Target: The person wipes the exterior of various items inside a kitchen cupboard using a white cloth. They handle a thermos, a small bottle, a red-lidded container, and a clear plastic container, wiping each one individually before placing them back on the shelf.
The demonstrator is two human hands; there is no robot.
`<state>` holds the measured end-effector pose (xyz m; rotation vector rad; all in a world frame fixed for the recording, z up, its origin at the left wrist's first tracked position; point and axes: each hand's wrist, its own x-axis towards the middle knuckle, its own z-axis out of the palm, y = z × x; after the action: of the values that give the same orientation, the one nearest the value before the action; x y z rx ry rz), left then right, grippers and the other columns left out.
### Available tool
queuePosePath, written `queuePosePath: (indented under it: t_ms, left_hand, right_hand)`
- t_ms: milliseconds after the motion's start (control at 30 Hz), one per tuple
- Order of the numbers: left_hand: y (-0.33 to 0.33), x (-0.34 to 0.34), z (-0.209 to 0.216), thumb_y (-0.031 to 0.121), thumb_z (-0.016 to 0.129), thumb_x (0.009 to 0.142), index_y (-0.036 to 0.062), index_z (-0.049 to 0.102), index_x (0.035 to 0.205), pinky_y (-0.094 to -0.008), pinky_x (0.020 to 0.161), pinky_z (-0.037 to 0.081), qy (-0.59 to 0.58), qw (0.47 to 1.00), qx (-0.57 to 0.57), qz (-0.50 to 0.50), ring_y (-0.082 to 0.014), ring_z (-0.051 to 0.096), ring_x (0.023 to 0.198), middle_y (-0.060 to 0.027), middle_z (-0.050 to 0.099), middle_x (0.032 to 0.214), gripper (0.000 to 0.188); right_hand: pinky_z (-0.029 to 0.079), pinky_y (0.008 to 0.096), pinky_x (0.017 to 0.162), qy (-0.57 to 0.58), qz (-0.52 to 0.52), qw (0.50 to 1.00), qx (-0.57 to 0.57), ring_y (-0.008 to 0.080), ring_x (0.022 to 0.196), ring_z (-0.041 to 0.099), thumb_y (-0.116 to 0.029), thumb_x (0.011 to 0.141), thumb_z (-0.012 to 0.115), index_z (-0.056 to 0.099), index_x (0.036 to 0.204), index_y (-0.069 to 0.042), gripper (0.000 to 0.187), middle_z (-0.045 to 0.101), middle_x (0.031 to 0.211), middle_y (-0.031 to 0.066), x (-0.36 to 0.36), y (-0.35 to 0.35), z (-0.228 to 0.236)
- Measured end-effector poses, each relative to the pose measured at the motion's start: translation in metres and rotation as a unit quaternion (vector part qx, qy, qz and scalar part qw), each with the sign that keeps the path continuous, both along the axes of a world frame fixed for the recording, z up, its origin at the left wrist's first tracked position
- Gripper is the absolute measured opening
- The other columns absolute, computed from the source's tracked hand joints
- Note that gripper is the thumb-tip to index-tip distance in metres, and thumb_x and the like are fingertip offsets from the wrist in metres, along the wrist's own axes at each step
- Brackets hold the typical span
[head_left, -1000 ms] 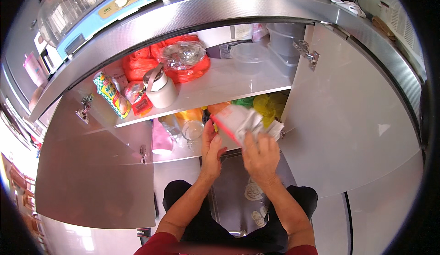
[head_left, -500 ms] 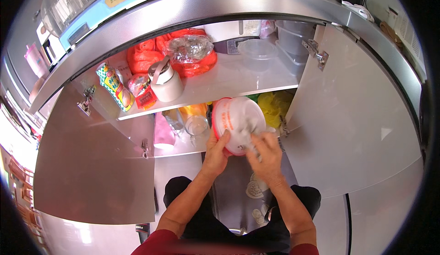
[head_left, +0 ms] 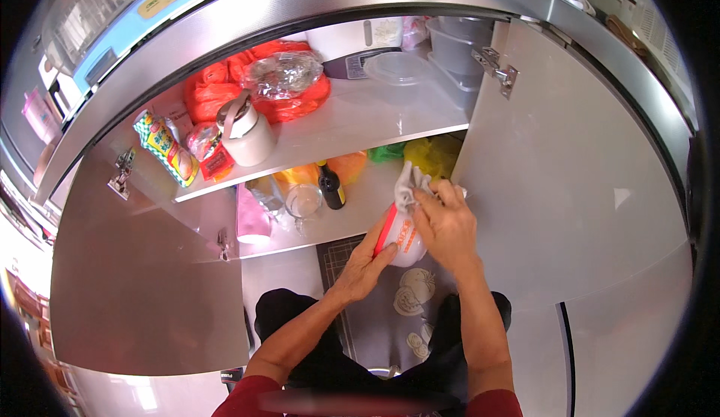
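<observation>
White tub (head_left: 409, 248) turned side-on vs b4, inside hidden; L grip (head_left: 365, 271) clasps rim (head_left: 385, 231), R grip (head_left: 451, 226) clutches cloth (head_left: 409, 186).

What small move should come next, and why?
Perhaps the right hand should slide the pale crumpled cloth down the rounded white plastic tub with red rim: the cloth appears at its upper end, and the left hand holds it lower.

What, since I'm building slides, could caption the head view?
Left hand holds a white container, right hand a cloth, before an open cabinet.
</observation>
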<state>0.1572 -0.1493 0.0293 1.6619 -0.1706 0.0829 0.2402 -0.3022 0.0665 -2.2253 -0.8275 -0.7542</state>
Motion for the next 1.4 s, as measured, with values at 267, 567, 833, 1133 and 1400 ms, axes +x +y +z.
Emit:
queuePosePath:
  t_ms: [267, 567, 833, 1133, 1400]
  left_hand:
    - [0.002, 0.002, -0.014, 0.012, 0.046, 0.093, 0.0022, 0.024, 0.143, -0.0324, 0.108, 0.022, -0.048, 0.994, 0.089, -0.033, -0.0216, 0.031, 0.131, -0.0158, 0.032, 0.144, 0.055]
    - [0.012, 0.014, -0.038, 0.013, 0.045, 0.094, 0.0047, 0.027, 0.142, -0.0244, 0.093, 0.038, 0.012, 0.998, -0.055, 0.028, -0.0119, 0.044, 0.110, -0.0041, 0.046, 0.126, 0.052]
    - [-0.001, 0.003, -0.008, 0.016, 0.052, 0.092, 0.0065, 0.026, 0.143, -0.0261, 0.098, 0.033, 0.052, 0.998, 0.002, -0.028, -0.0110, 0.042, 0.115, -0.0048, 0.046, 0.130, 0.058]
    - [0.028, 0.002, -0.019, 0.015, 0.052, 0.092, 0.0085, 0.031, 0.140, -0.0379, 0.100, 0.038, 0.041, 0.943, -0.320, -0.077, -0.0202, 0.044, 0.123, -0.0091, 0.044, 0.134, 0.053]
    - [0.018, 0.022, -0.007, 0.027, 0.038, 0.098, 0.0144, 0.028, 0.141, -0.0458, 0.104, 0.035, 0.057, 0.861, -0.505, -0.020, -0.0243, 0.039, 0.128, -0.0070, 0.038, 0.140, 0.045]
  right_hand:
    - [0.049, 0.0393, 0.071, 0.099, 0.041, 0.991, 0.075, 0.0302, 0.084, 0.059, -0.019, 0.081, 0.058, 0.066, 0.096, -0.007, 0.020, 0.060, 0.095, 0.0112, 0.029, -0.026, -0.014]
    - [0.048, 0.0328, 0.063, -0.115, 0.041, 0.985, -0.121, 0.0224, 0.083, 0.052, -0.014, 0.066, 0.062, 0.065, 0.094, -0.003, 0.030, 0.055, 0.105, 0.0030, -0.030, 0.012, -0.007]
    - [0.048, 0.0336, 0.073, 0.071, 0.065, 0.995, 0.029, 0.0243, 0.084, 0.057, -0.009, 0.079, 0.059, 0.067, 0.102, -0.005, 0.024, 0.062, 0.098, 0.0098, 0.018, -0.037, -0.004]
    - [0.043, 0.0256, 0.075, 0.453, 0.122, 0.861, 0.193, 0.0084, 0.084, 0.051, -0.022, 0.093, 0.052, 0.063, 0.104, -0.001, 0.026, 0.060, 0.093, -0.0004, 0.042, -0.065, -0.015]
    - [0.044, 0.0327, 0.073, 0.247, 0.039, 0.915, 0.317, 0.0239, 0.076, 0.053, -0.021, 0.093, 0.047, 0.059, 0.104, 0.003, 0.029, 0.055, 0.080, 0.0137, 0.024, -0.018, -0.040]
